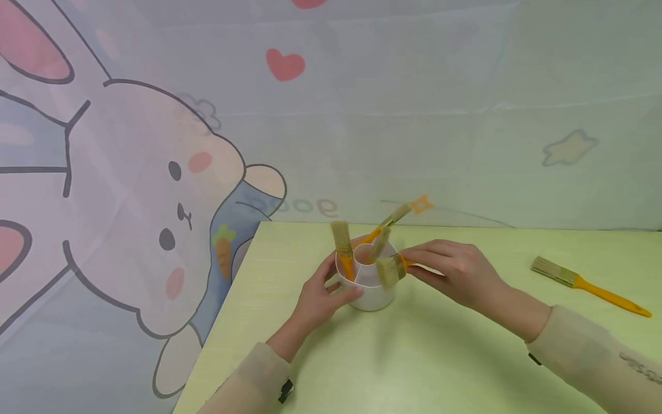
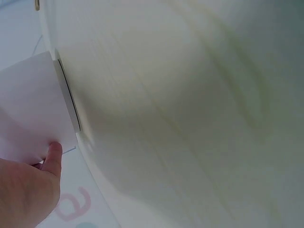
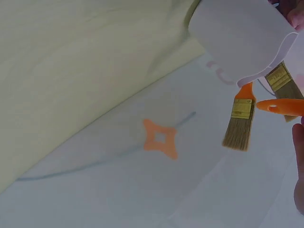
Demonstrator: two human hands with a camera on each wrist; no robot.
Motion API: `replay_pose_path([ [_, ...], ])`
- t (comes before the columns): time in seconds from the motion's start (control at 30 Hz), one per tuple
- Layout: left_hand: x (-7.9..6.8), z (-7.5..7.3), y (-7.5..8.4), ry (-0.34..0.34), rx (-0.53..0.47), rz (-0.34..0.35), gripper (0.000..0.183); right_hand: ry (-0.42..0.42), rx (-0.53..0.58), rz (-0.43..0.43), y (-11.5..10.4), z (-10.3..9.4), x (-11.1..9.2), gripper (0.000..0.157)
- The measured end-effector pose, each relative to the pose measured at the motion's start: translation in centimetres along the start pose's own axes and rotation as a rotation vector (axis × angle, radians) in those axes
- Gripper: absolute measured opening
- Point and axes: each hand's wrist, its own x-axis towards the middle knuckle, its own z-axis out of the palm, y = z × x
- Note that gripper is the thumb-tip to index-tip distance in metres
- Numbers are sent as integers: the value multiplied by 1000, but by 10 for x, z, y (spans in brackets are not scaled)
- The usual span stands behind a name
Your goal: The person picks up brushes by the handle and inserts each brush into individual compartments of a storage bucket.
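Note:
A white round holder [image 1: 373, 298] with inner compartments stands on the table. My left hand [image 1: 323, 296] grips its left side, thumb at the front; in the left wrist view a fingertip presses on the white wall [image 2: 35, 104]. Bristles-up in the holder are a paintbrush [image 1: 341, 241] at the left, another paintbrush [image 1: 395, 215] leaning back right, and a blurred paintbrush [image 1: 381, 242] between. My right hand [image 1: 455, 267] pinches a wide paintbrush [image 1: 392, 270] at the holder's right rim, its bristles blurred. In the right wrist view an orange handle end [image 3: 280, 106] juts out beside my fingers.
One more paintbrush [image 1: 589, 286] with an orange handle lies on the light green table [image 1: 439, 362], to the right of my right hand. A printed cloth [image 1: 414, 115] with a rabbit and hearts hangs behind and left of the table.

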Motion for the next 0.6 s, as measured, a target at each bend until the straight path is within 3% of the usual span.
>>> replay_pose_path([
  [0.33,0,0,3,0,14,-15,88,20,172,198,-10,14,9,40],
  [0.6,2,-2,0,-12,11,-6,88,51,258,210,-15,29,10,22],
])
